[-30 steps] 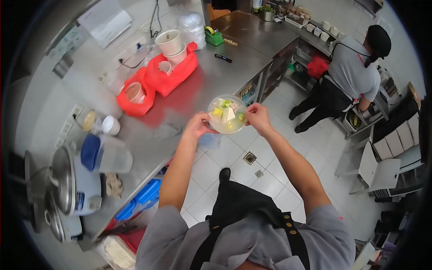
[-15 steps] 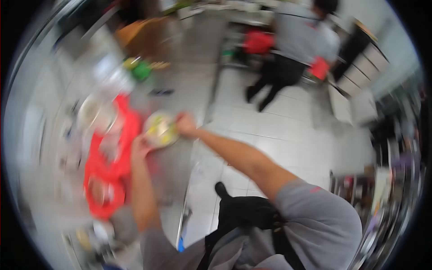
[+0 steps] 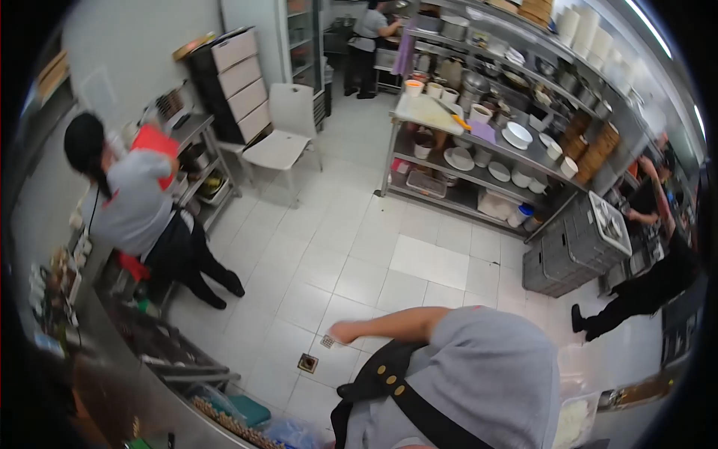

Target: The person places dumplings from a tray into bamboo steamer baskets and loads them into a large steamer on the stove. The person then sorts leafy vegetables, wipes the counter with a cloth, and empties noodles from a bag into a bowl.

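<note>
My right hand is at the end of my bent right arm, low over the tiled floor and near a small floor drain. Its fingers are blurred, and no object shows in it. Out of view are my left hand and the bowl of cut food. Below my right hand, a black apron with brass buttons lies over my grey shirt.
A co-worker stands at the left by a metal counter. A white chair and drawers stand behind. Steel shelves hold bowls and pots. Grey crates are at the right, near another person. Someone else works farther back.
The view has swung far to the right. The red bags, the bowl and my left hand have left the view. My right hand has come away from the bowl.
</note>
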### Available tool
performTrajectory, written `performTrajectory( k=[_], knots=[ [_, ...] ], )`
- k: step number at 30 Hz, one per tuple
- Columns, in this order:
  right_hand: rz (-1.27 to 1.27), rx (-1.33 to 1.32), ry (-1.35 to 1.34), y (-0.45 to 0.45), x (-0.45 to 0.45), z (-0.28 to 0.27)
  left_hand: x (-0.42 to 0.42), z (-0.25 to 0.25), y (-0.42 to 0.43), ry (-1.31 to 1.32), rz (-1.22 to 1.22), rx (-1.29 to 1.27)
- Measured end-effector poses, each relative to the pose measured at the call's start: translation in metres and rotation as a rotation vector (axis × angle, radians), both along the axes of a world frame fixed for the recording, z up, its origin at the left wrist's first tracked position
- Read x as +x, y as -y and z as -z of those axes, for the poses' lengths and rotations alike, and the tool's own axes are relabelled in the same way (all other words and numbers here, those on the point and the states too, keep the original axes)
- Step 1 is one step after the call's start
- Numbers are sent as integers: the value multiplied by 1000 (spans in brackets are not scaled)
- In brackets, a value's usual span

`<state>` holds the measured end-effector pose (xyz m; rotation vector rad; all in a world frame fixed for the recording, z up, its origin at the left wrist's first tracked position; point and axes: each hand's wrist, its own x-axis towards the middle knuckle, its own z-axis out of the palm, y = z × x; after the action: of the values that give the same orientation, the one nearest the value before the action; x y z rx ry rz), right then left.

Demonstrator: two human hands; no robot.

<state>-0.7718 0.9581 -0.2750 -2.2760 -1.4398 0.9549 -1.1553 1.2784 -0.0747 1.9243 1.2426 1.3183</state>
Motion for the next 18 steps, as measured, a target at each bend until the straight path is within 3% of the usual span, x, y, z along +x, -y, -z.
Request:
performTrajectory(
  k=[1,2,3,4,6,8,10,13,14,15,16,18],
  knots=[
    [165,38,153,78,34,-1,44,-9,18,-75,201,74],
    [354,-95,172,143,66,-3,94,-19,43,-106,424,68],
    [543,-254,138,198,90,-30,162,-48,92,96,567,-490],
    [864,-371,-208,243,102,-103,215,-68,134,-14,683,-517],
    [1010,-248,-271,340,124,-135,299,-90,215,-311,1114,-253],
    [992,-229,-340,399,131,-187,372,-107,294,-376,1467,-434],
    [1132,-112,-523,447,132,-198,444,-66,335,-415,1696,-735],
    [983,-20,-451,495,156,-145,512,31,360,-738,1564,-601],
    [999,-58,-423,503,162,-144,524,99,340,-873,1526,-488],
    [1032,-27,-380,516,182,-124,518,126,331,-1009,1479,-374],
    [1060,7,-347,525,198,-102,503,151,321,-1131,1292,-717],
    [1188,25,-179,552,230,-95,460,167,322,-1178,1031,-1012]
  ],
)
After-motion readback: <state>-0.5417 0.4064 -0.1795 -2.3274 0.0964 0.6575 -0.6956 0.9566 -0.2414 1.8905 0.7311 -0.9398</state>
